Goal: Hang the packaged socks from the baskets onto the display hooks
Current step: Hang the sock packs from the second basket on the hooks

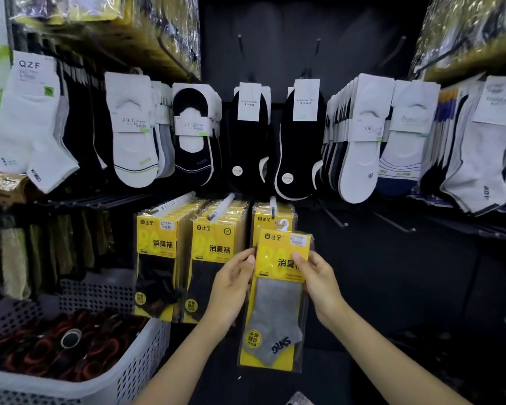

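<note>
A yellow package of grey socks (278,299) is held upright in front of the display. My left hand (231,285) grips its left edge and my right hand (319,276) pinches its right edge near the top. Its white hanger loop (284,225) sits just below the tip of a display hook (273,204), in front of a short stack of yellow packages (270,220) hanging there. Two fuller hooks of yellow packages with black socks (158,258) (214,258) hang to the left.
A white perforated basket (135,366) with dark red-trimmed items stands at lower left. Rows of white and black socks (246,135) hang above. Bare hooks (338,220) stick out to the right of the yellow packages, with dark shelf space below.
</note>
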### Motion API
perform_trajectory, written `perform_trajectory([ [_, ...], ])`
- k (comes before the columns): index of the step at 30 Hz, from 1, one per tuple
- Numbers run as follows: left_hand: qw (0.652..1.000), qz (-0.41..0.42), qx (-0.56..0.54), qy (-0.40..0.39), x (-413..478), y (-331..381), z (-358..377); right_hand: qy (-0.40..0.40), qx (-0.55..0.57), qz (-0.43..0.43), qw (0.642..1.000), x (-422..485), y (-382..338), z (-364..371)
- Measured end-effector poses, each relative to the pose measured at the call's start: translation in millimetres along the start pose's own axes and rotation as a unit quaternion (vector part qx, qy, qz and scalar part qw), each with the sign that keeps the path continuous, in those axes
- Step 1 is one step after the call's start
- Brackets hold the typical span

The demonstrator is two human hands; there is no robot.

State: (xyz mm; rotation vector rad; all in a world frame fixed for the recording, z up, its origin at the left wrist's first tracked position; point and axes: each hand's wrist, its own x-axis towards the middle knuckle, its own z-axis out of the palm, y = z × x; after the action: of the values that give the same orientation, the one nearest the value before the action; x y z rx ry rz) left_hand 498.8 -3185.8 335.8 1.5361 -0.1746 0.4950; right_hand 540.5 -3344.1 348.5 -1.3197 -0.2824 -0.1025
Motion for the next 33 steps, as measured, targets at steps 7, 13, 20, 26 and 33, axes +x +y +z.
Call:
perform_trajectory([
  [7, 1.0, -0.013, 0.025, 0.0, 7.3, -4.5, 6.1, 0.022, -0.04, -0.004, 0.999, 23.4, -9.1, 1.9],
  [13, 0.998, -0.025, 0.054, 0.033, 23.7, -16.5, 1.8, 0.025, -0.067, -0.013, 0.997, 46.4, 1.2, 14.9],
  [20, 0.994, -0.045, 0.081, 0.049, 47.8, -31.6, 15.2, 0.068, -0.084, 0.018, 0.994, 77.6, 22.8, 14.4],
  [26, 0.993, -0.069, 0.06, 0.079, 73.4, -47.2, 33.1, 0.147, -0.09, 0.057, 0.983, 97.5, 45.7, 9.8],
  [33, 0.991, -0.074, 0.082, 0.08, 83.2, -58.0, 40.4, 0.14, -0.107, 0.072, 0.982, 87.2, 62.4, -12.2],
])
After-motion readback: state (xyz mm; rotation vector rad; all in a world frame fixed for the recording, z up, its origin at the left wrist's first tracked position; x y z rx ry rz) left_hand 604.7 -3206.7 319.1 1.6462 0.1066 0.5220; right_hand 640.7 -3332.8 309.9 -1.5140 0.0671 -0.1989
